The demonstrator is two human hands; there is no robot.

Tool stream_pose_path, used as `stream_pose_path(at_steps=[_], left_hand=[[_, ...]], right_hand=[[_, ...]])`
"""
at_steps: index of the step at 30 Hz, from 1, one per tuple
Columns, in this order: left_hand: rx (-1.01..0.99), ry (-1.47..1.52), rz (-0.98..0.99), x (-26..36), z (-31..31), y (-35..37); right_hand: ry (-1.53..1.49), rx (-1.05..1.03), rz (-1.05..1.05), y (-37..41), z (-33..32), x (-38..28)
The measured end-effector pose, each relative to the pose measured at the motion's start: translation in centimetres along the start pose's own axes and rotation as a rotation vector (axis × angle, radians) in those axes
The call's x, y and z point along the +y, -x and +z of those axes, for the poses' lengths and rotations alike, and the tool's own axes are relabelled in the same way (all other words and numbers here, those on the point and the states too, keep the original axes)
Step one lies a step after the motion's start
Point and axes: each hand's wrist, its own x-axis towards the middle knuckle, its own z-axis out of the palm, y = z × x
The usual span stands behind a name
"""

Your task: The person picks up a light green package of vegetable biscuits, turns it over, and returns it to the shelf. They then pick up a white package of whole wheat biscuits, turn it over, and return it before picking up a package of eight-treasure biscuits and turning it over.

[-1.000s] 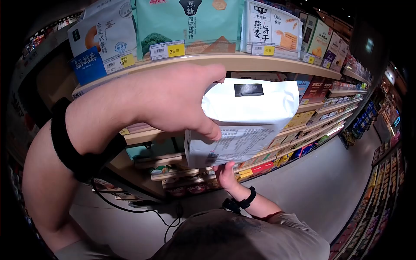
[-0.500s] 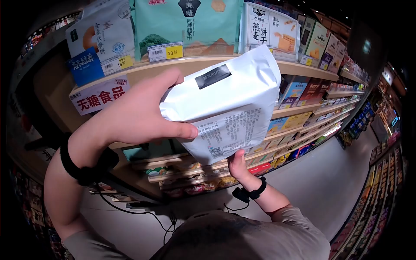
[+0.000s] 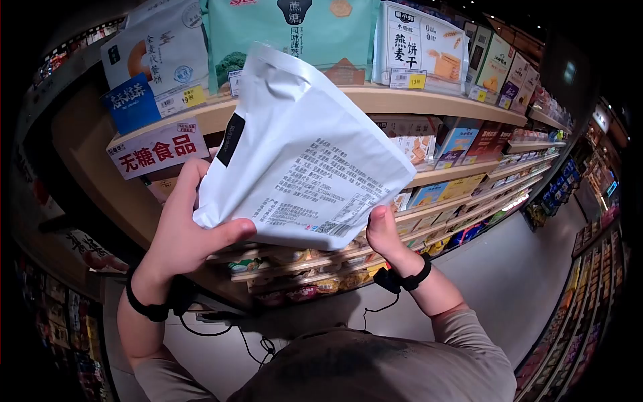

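Observation:
A white food pouch (image 3: 301, 141) is held up in front of the shelf, tilted, with its printed back panel facing me. Small dark text and a barcode cover the lower part of that panel, and a black date label runs along its left side. My left hand (image 3: 184, 228) grips the lower left corner, thumb on the printed face and fingers behind. At the lower right edge, my right hand (image 3: 385, 234) holds the pouch with its thumb in front; its other fingers are hidden behind the pouch. Both wrists wear black bands with cables.
Behind the pouch, the top shelf (image 3: 455, 107) carries a green bag (image 3: 341, 40), a white oat biscuit bag (image 3: 429, 47) and a grey-white bag (image 3: 157, 53). A red-lettered sign (image 3: 157, 147) hangs on the shelf front. Lower shelves hold boxes and packets. Grey floor (image 3: 482, 261) lies to the right.
The pouch has turned so its back panel faces me more fully and its date label has swung to the left. My left hand has moved down; my right hand shifted slightly right and up.

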Motion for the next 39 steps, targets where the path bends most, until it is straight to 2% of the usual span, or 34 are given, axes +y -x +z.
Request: stream_pose_path(at_steps=[3, 6, 7, 11, 13, 20, 23, 28, 38, 39], left_hand=[[0.064, 0.067, 0.087, -1.8, -0.3, 1.5], [0.133, 0.191, 0.048, -2.1, -0.2, 2.9], [0.162, 0.224, 0.052, -2.5, -0.1, 3.2], [0.226, 0.342, 0.063, -3.8, 0.4, 4.3], [0.263, 0.376, 0.057, -4.4, 1.1, 4.8], [0.368, 0.546, 0.042, -7.0, 2.5, 5.8], [0.360, 0.582, 0.036, -7.3, 3.4, 5.8], [0.366, 0.617, 0.017, -7.8, 4.2, 5.7], [0.331, 0.668, 0.054, -8.9, 5.5, 6.1], [0.330, 0.663, -0.011, -8.3, 5.4, 6.3]], right_hand=[[-0.020, -0.016, -0.037, -0.7, 0.8, -1.6], [0.020, -0.088, 0.016, -1.0, 1.7, -3.2], [-0.087, -0.049, -0.023, -1.3, 2.1, -3.2], [-0.010, -0.037, -0.045, -1.9, 2.1, -3.2], [0.096, -0.043, 0.005, -2.4, 1.9, -3.5], [0.079, -0.095, 0.084, -2.5, 1.8, -3.7], [0.116, -0.037, 0.018, -2.6, 1.7, -2.8], [0.155, 0.009, 0.081, -2.6, 1.0, -3.2], [0.069, 0.014, 0.071, -1.6, -0.1, -2.8], [0.036, 0.014, 0.076, -1.5, 0.3, -2.8]])
